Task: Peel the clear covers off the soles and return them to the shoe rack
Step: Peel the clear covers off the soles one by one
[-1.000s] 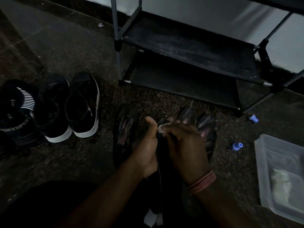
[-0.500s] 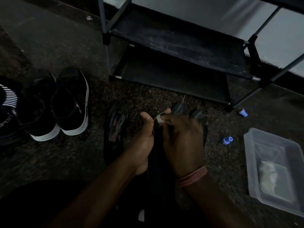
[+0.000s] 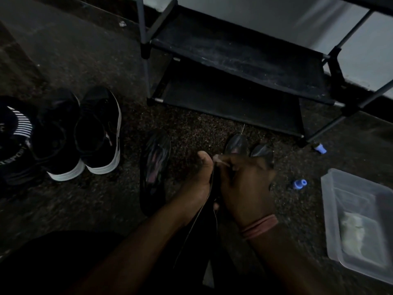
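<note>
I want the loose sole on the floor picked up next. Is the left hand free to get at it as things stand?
Probably not yet: the left hand grips the held sole. The loose sole lies uncovered on the floor just beside it, so once the hand lets go the way looks free.

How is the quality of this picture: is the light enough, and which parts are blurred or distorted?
Head view: very dim and underexposed, brightest at the pale wall; the right hand is motion-blurred at its fingers, so the dark sole gripped by both hands, left hand included, is hard to read; weak glare on the clear-covered dark sole lying on the floor; wide-angle bending in the black shoe rack poles.
</note>
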### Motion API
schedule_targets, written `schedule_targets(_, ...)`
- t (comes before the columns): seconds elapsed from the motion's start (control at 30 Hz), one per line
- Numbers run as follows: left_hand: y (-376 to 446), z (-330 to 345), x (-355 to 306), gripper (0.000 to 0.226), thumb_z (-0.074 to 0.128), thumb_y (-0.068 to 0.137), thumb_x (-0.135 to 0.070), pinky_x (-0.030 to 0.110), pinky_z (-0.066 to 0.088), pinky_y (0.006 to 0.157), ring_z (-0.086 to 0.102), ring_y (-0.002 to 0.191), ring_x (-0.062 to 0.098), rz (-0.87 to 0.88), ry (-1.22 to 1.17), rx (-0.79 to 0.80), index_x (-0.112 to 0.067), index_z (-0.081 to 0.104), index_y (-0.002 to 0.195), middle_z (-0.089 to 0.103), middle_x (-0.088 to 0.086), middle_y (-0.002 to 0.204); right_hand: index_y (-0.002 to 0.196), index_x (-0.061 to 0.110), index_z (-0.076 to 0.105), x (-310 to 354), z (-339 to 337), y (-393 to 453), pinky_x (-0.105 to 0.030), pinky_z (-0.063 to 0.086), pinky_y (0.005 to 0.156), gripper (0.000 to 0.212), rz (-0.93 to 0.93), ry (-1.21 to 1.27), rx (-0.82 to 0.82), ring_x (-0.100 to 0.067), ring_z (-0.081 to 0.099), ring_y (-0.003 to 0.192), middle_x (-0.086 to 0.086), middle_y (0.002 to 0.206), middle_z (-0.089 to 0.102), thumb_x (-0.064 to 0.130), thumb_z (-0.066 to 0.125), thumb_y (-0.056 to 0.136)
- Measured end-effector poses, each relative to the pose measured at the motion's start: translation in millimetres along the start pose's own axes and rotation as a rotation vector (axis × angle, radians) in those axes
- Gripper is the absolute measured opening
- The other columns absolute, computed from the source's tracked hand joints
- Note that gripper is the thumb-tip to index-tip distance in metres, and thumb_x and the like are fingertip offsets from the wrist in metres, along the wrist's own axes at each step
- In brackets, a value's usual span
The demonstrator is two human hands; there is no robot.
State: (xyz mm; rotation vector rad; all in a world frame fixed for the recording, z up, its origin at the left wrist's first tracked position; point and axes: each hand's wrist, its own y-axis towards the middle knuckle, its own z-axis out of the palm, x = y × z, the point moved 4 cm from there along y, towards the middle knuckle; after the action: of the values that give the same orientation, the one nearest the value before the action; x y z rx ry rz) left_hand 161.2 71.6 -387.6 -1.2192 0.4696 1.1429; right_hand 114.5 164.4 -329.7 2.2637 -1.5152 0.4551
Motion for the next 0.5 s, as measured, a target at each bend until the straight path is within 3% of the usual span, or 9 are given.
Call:
schedule_targets(0.07, 1.6, -9.0, -2.3, 0.078, 0.025, 0.087, -0.086, 0.035, 0.059, 0.088, 0.074, 0.099, 0.020, 0.027, -0.044, 0.003, -0.033, 0.080, 0.100, 0.079, 0.003, 0.104, 0.101, 0.041, 0.068, 14.3, 5.4, -4.7, -0.046, 0.046, 0.090, 0.026, -0.067, 0.096, 0.086, -0.011, 0.062, 0.100, 0.021, 0.100, 0.070, 0.040, 0.046, 0.088)
schedule_targets(0.13, 2.1, -13.1, -5.3, 0.088, 0.039, 0.073, -0.096, 0.055, 0.045, 0.111, 0.066, 0.119, 0.030, 0.057, -0.083, 0.025, -0.026, 0.077, 0.111, 0.072, 0.010, 0.124, 0.098, 0.039, 0.068, 17.8, 5.7, -5.4, -0.045, 0.046, 0.087, 0.026, -0.079, 0.065, 0.121, -0.012, 0.062, 0.097, 0.019, 0.094, 0.071, 0.041, 0.045, 0.086)
schedule_targets(0.17, 1.2, -11.5, -6.6, 0.083, 0.042, 0.074, -0.093, 0.059, 0.047, 0.106, 0.067, 0.114, 0.030, 0.085, -0.063, 0.054, -0.026, 0.076, 0.110, 0.072, 0.009, 0.121, 0.095, 0.037, 0.068, 16.9, 2.3, -4.6, -0.045, 0.044, 0.086, 0.024, -0.083, -0.027, 0.091, -0.015, 0.060, 0.095, 0.016, 0.091, 0.071, 0.043, 0.046, 0.087)
schedule_targets(0.2, 0.6, -8.7, -6.5, 0.073, 0.043, 0.080, -0.087, 0.052, 0.055, 0.090, 0.071, 0.101, 0.026, 0.115, -0.015, 0.083, -0.028, 0.075, 0.107, 0.075, 0.005, 0.110, 0.092, 0.035, 0.068, 14.7, -3.7, -3.3, -0.044, 0.040, 0.085, 0.024, -0.082, -0.137, 0.035, -0.020, 0.058, 0.094, 0.013, 0.088, 0.070, 0.045, 0.046, 0.088)
schedule_targets(0.27, -3.6, 1.0, -4.0, 0.049, 0.046, 0.089, -0.069, 0.026, 0.047, 0.056, 0.064, 0.066, 0.006, 0.143, 0.056, 0.123, -0.030, 0.074, 0.097, 0.070, -0.009, 0.079, 0.088, 0.035, 0.070, 2.2, -16.8, 1.8, -0.039, 0.030, 0.081, 0.023, -0.024, -0.240, -0.083, -0.025, 0.055, 0.091, 0.009, 0.084, 0.070, 0.045, 0.050, 0.090)
schedule_targets(0.3, -5.5, 5.8, -2.0, 0.045, 0.047, 0.092, -0.065, 0.020, 0.041, 0.049, 0.058, 0.058, 0.001, 0.134, 0.071, 0.150, -0.027, 0.071, 0.093, 0.066, -0.011, 0.070, 0.091, 0.036, 0.071, -5.7, -20.6, 5.2, -0.038, 0.025, 0.081, 0.021, 0.022, -0.219, -0.111, -0.026, 0.055, 0.094, 0.009, 0.087, 0.071, 0.044, 0.053, 0.090)
schedule_targets(0.37, -9.3, 10.7, 0.7, 0.053, 0.044, 0.095, -0.066, 0.019, 0.043, 0.049, 0.058, 0.060, -0.002, 0.117, 0.081, 0.173, -0.021, 0.070, 0.100, 0.070, -0.007, 0.074, 0.096, 0.036, 0.072, -13.4, -18.0, 7.9, -0.038, 0.031, 0.091, 0.020, 0.091, -0.059, -0.083, -0.023, 0.057, 0.099, 0.012, 0.095, 0.072, 0.046, 0.056, 0.090)
schedule_targets(0.43, -5.2, 2.8, 1.3, 0.059, 0.039, 0.094, -0.068, 0.026, 0.055, 0.071, 0.066, 0.086, -0.002, 0.087, 0.019, 0.117, -0.026, 0.074, 0.117, 0.079, -0.001, 0.100, 0.096, 0.039, 0.070, -2.9, -10.1, 2.4, -0.047, 0.044, 0.092, 0.022, 0.059, 0.121, -0.032, -0.018, 0.063, 0.095, 0.017, 0.092, 0.071, 0.051, 0.053, 0.089)
schedule_targets(0.5, -3.6, -7.8, -5.4, 0.062, 0.037, 0.091, -0.073, 0.044, 0.050, 0.105, 0.070, 0.111, 0.018, 0.079, -0.042, 0.069, -0.031, 0.076, 0.116, 0.076, 0.005, 0.115, 0.095, 0.038, 0.069, 13.6, 0.4, -6.5, -0.046, 0.050, 0.086, 0.024, -0.005, 0.185, 0.050, -0.015, 0.065, 0.090, 0.018, 0.088, 0.070, 0.048, 0.048, 0.087)
